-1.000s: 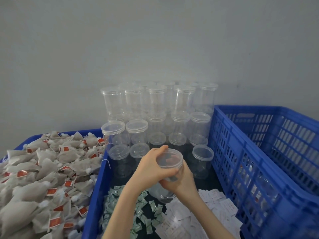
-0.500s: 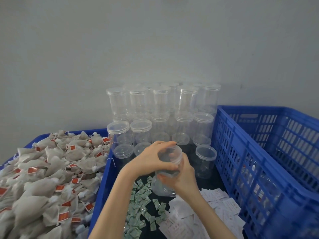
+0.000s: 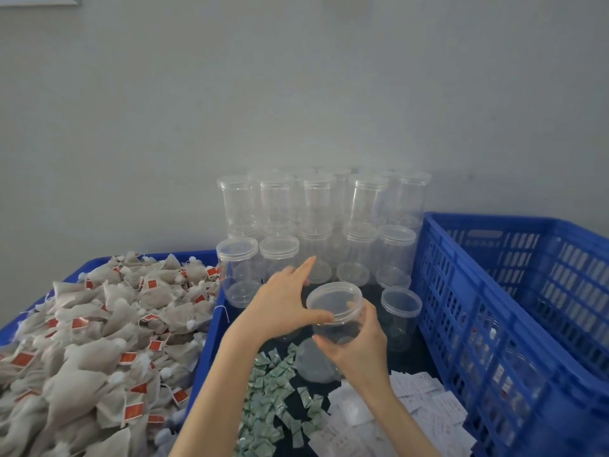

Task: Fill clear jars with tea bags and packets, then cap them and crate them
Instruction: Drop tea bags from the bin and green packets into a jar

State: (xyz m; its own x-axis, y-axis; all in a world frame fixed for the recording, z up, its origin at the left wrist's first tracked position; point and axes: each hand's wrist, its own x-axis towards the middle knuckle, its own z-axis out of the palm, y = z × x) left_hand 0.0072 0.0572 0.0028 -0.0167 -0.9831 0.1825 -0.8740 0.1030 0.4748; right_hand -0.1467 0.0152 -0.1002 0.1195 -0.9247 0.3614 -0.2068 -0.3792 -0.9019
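A person's right hand (image 3: 359, 352) grips a clear jar (image 3: 333, 331); the left hand (image 3: 283, 308) pinches its lid (image 3: 334, 301), apparently unscrewing. A slip could topple the near jars (image 3: 400, 308).

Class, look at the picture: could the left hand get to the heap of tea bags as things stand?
Probably yes. The tea bags lie open and uncovered beside the left hand, but it first has to let go of the jar lid.

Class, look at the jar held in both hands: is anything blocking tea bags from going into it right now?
Yes. Its clear lid sits on the mouth of the held jar. The left hand holds the lid's rim while the right hand grips the jar body.
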